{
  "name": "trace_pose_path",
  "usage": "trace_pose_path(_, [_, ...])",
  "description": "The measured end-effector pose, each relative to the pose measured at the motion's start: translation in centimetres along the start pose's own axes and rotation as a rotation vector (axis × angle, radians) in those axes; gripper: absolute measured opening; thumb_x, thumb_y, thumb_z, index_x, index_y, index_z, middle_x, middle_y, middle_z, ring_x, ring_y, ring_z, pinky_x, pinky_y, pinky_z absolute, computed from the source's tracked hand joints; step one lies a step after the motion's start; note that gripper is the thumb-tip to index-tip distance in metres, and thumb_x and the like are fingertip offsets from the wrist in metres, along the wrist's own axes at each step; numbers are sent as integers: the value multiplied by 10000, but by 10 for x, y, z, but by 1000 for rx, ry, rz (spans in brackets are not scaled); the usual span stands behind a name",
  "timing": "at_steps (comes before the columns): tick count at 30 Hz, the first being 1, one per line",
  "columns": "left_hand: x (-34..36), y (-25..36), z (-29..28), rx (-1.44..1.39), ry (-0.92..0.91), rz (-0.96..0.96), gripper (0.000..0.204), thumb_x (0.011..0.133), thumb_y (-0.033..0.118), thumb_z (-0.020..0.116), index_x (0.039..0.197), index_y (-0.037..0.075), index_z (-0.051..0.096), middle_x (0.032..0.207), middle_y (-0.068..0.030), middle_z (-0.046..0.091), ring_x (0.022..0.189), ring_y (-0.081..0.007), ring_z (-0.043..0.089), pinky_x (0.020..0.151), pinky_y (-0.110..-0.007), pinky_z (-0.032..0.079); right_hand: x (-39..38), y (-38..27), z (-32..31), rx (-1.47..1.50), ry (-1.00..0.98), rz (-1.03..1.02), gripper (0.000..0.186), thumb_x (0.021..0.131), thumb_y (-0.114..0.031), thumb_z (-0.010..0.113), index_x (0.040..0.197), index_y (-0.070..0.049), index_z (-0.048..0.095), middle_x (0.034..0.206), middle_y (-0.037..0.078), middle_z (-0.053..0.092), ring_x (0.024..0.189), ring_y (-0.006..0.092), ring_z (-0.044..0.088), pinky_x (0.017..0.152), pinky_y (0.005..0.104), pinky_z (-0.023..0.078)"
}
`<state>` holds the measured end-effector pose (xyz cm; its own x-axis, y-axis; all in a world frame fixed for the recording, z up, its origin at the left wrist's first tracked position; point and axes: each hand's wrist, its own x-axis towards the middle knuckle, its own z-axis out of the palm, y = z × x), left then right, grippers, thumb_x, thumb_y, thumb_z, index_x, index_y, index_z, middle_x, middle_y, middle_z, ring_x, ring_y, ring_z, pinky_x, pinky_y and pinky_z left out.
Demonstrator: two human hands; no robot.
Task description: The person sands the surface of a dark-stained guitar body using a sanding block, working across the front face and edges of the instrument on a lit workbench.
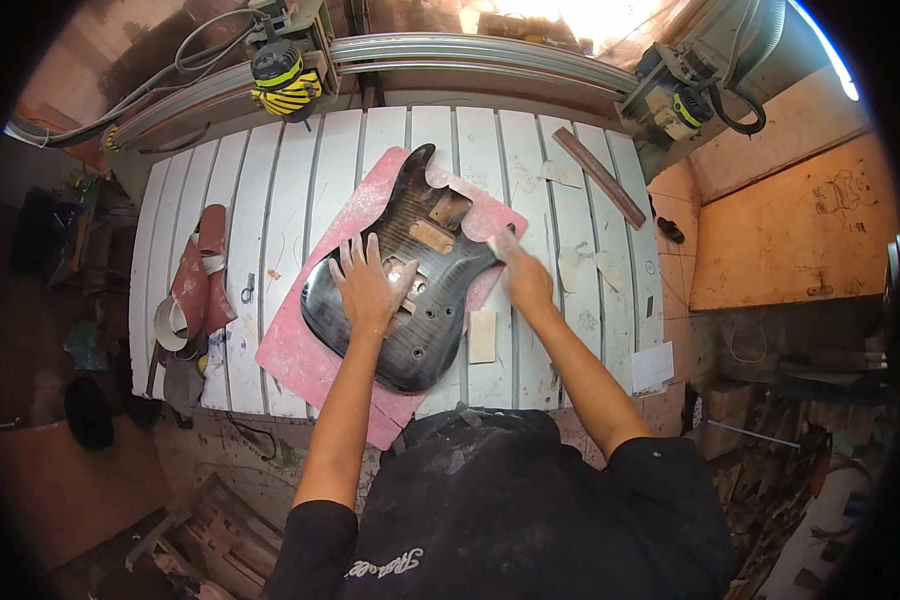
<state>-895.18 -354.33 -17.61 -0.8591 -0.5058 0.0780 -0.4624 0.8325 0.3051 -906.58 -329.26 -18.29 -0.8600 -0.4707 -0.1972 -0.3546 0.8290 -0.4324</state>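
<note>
A dark grey-black electric guitar body [370, 345] with bare wood cavities lies on a dusty pink pad [295, 325]. My left hand [370, 285] is spread flat on its face, beside the middle cavity, with fingers apart. At the right horn of the body, my right hand [525, 275] is closed around a small pale piece [495, 244] that looks like folded sandpaper, pressed to the edge. That hand is slightly blurred, and its fingers partly hide the piece. A cream rectangular block [482, 337] rests on the table just right of the body's lower edge.
The white slatted table [195, 185] carries reddish-brown sandpaper sheets [192, 290] at the left, a brown strip [600, 178] and pale paper scraps [560, 174] at the right. Two machine heads, one at left [278, 75] and one at right [670, 105], hang from a metal rail behind.
</note>
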Motion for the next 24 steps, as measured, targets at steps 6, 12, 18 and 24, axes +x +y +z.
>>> trace_pose_path(6, [-1,-1,3,26,29,1,935,884,667,682,1551,45,479,1615,-219,437,1545,-391,329,1255,-609,222,-28,-24,23,161,169,-287,599,876,-24,548,1459,-151,605,1378,197,655,1087,438,685,942,508,564])
trace_pose_path(12, [-1,4,-2,23,6,1,920,886,663,682,1543,47,491,1610,-217,444,1543,-389,333,1252,-614,227,0,10,-2,47,112,-17,564,918,-35,525,1466,-145,604,1496,204,572,1226,411,650,1006,485,540])
trace_pose_path(18, [0,0,1,18,2,-7,951,893,679,652,1567,34,464,1615,-237,435,1552,-392,315,1262,-613,198,-29,-19,25,158,88,-280,577,985,-66,418,1532,-209,533,1517,196,556,1152,450,673,1033,487,533])
trace_pose_path(24, [0,3,-2,6,-14,-4,950,893,678,653,1566,34,465,1618,-231,433,1557,-389,307,1264,-614,195,6,28,7,44,278,-165,592,943,-26,447,1511,-153,557,1533,183,546,1182,426,667,1036,477,535])
